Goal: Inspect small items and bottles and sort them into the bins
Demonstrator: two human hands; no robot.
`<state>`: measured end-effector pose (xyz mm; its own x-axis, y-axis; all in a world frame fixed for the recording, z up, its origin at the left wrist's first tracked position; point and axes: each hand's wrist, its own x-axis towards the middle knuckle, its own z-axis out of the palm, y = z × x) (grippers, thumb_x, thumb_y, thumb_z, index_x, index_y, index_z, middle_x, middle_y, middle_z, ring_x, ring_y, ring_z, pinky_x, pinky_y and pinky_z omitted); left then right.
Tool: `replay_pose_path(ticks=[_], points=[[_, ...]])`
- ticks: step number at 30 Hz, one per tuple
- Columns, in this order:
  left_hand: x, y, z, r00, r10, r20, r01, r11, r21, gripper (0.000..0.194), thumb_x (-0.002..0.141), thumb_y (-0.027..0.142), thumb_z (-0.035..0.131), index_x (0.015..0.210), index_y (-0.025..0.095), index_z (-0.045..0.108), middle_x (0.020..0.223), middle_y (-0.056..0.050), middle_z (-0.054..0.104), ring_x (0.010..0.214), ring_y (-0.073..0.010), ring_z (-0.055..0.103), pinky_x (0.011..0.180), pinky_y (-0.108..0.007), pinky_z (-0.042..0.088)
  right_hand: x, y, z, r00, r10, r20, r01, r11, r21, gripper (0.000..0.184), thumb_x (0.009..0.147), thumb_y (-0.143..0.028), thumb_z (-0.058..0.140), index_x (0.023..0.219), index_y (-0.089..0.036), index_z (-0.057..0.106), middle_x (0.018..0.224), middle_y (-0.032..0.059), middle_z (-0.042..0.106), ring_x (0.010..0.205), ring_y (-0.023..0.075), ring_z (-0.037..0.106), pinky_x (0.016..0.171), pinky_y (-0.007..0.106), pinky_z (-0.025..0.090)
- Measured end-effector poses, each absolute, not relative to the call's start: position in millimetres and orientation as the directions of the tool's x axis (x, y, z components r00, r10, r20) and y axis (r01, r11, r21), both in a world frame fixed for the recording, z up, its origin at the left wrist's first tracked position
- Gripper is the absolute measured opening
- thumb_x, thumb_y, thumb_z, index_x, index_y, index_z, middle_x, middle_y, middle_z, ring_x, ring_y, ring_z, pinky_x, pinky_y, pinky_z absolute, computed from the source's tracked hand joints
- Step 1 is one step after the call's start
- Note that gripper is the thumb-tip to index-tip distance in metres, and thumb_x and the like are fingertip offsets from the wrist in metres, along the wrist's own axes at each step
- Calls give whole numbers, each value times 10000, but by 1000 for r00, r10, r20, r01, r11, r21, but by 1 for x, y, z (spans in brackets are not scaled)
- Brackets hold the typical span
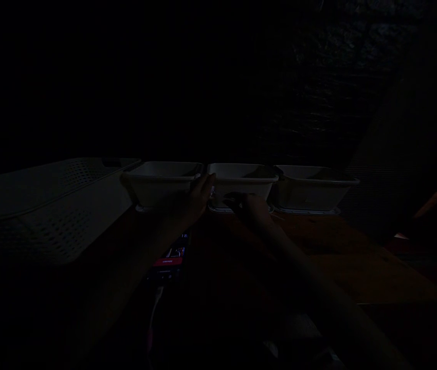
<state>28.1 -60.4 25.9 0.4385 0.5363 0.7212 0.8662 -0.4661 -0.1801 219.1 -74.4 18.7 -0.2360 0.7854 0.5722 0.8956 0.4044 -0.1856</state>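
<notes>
The picture is very dark. My left hand (199,196) is raised in front of the gap between the left basin (160,192) and the middle basin (259,189). Its fingers look closed, with a small shiny piece (213,191) showing beside them that is too dim to name. My right hand (253,205) is in front of the middle basin, its fingers pinched together and pointing left toward the other hand. Whatever lies between those fingers is too dark to make out. Below the left hand, partly behind the forearm, lies a lit phone (168,262).
A pale perforated basket (60,221) stands at the left. The right basin (311,195) completes the row along the back of the wooden table (349,262). A white cable (154,308) runs from the phone. At the far right, another person's arm (430,208) shows dimly.
</notes>
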Motion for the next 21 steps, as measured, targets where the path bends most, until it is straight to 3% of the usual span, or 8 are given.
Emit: replay_pose_path(ticks=[6, 10, 13, 15, 18, 21], points=[[22, -53, 27, 432, 565, 703, 869, -470, -156, 543, 838, 110, 451, 1367, 190, 355, 1388, -116, 422, 1135, -240, 536, 807, -331, 512, 236, -64, 20, -185, 848, 497, 911, 337, -236, 311, 870, -451, 457, 979, -241, 658, 841, 76, 704, 715, 203, 658, 511, 232, 369], [22, -56, 28, 416, 616, 669, 894, -413, -175, 555, 857, 144, 454, 1390, 205, 311, 1408, -113, 394, 1154, -246, 520, 806, -344, 510, 271, -52, 28, -173, 860, 480, 884, 350, -308, 378, 728, -554, 603, 794, -189, 677, 744, 69, 685, 623, 157, 617, 495, 214, 367], [19, -55, 30, 377, 641, 668, 915, -370, -161, 574, 879, 186, 440, 1417, 201, 240, 1451, -107, 326, 1173, -242, 501, 831, -335, 498, 301, -48, 39, -103, 897, 429, 812, 325, -485, 405, 690, -561, 633, 726, -161, 682, 582, 47, 638, 495, 115, 552, 487, 216, 381], [17, -54, 31, 354, 635, 687, 922, -360, -143, 579, 885, 185, 430, 1424, 194, 216, 1464, -104, 300, 1209, -237, 466, 873, -328, 479, 316, -47, 45, -97, 892, 443, 672, 386, -632, 391, 646, -526, 683, 711, -141, 677, 618, 53, 646, 512, 112, 555, 498, 220, 399], [17, -53, 33, 342, 640, 688, 923, -367, -116, 599, 885, 210, 442, 1430, 188, 194, 1464, -106, 296, 1255, -239, 415, 908, -324, 461, 322, -44, 45, -51, 897, 438, 310, 432, -847, 352, 640, -462, 707, 778, -142, 660, 733, 53, 666, 571, 104, 576, 528, 212, 428], [22, -56, 32, 356, 678, 643, 918, -382, -105, 587, 871, 203, 466, 1412, 203, 239, 1449, -89, 329, 1232, -231, 441, 893, -318, 471, 309, -39, 38, 45, 895, 444, -27, 445, -895, 342, 680, -459, 668, 864, -172, 633, 766, 25, 649, 617, 87, 588, 545, 182, 438]])
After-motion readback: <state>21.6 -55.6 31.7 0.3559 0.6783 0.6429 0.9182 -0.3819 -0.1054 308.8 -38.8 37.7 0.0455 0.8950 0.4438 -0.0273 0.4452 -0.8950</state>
